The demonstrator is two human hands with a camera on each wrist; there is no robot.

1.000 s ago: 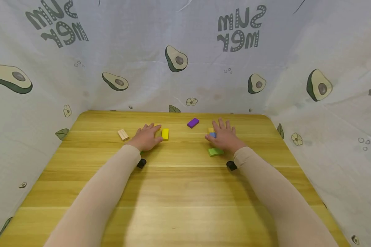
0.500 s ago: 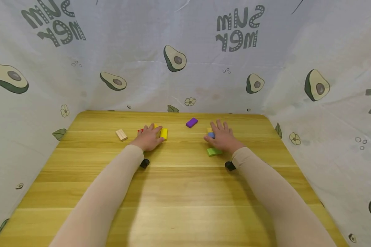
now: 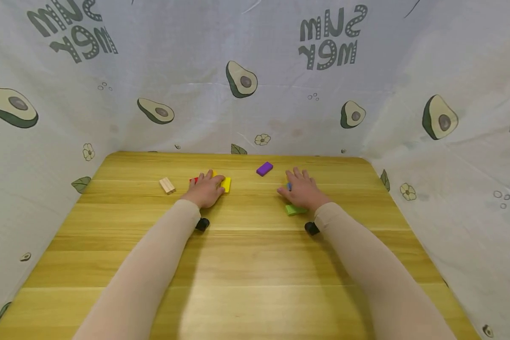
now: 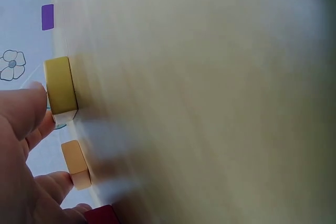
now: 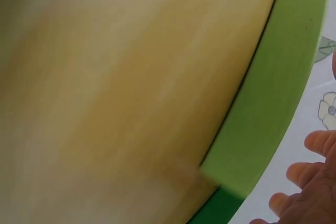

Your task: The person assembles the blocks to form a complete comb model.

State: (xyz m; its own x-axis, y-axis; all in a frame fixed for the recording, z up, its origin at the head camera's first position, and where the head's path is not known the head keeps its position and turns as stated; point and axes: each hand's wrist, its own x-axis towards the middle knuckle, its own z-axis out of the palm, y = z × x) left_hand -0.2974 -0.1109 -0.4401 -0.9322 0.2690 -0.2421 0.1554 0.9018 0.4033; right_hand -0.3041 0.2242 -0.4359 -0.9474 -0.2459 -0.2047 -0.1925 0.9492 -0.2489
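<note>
My left hand (image 3: 206, 191) reaches over several small blocks with its fingers spread. Its thumb lies close to a yellow block (image 3: 227, 184), and in the left wrist view a fingertip meets an orange block (image 4: 76, 164). A red block (image 4: 103, 215) shows partly beside the fingers. On the other side, my right hand (image 3: 304, 191) is spread above a blue block (image 3: 289, 187), mostly covered by it. Under that wrist sits a light green block (image 3: 294, 210); the right wrist view shows a dark green block (image 5: 218, 205) behind it. Neither hand visibly grips anything.
A purple block (image 3: 265, 168) lies between the hands near the back edge. To the left is a plain wooden block (image 3: 167, 185). The wooden table (image 3: 246, 264) meets an avocado-print cloth (image 3: 195, 94) at its back and sides.
My left hand has shifted right toward the yellow block, uncovering part of the red and orange blocks. My right hand has drawn slightly left and back, covering more of the blue block.
</note>
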